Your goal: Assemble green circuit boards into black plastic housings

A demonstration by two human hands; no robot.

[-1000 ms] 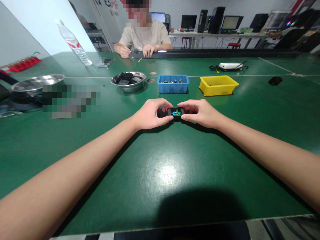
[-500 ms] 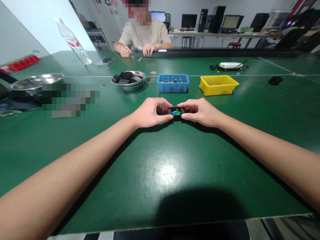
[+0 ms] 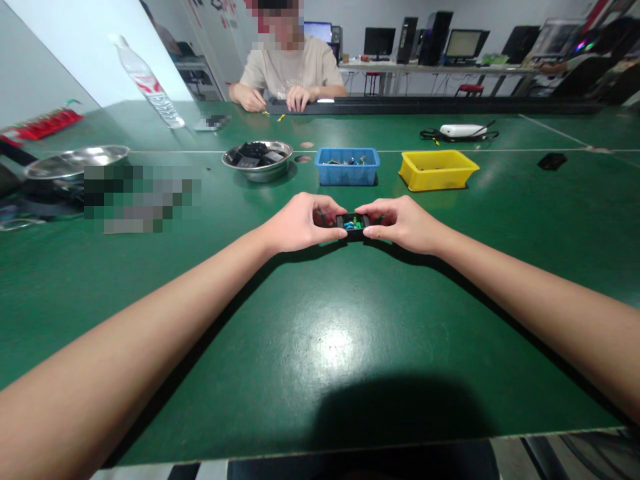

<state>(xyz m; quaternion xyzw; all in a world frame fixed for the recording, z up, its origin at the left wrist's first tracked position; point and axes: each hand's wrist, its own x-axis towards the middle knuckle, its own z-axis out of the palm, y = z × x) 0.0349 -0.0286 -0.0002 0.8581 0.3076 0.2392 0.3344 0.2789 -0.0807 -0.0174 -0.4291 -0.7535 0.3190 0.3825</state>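
Both my hands meet over the middle of the green table [image 3: 320, 347]. Between them is a small black case [image 3: 353, 225] with blue and green parts showing inside. My left hand [image 3: 300, 223] pinches its left end with thumb and curled fingers. My right hand [image 3: 400, 223] grips its right end the same way. The case rests on or just above the table top; most of it is hidden by my fingers.
Behind my hands stand a steel bowl of black parts [image 3: 257, 159], a blue bin [image 3: 347, 166] and a yellow bin [image 3: 438, 169]. A second steel bowl [image 3: 75, 162] and a plastic bottle [image 3: 147, 83] are at the left. A person [image 3: 290, 70] works across the table.
My hands and the case have hardly moved; the thumbs have closed slightly nearer each other on the case's front edge.
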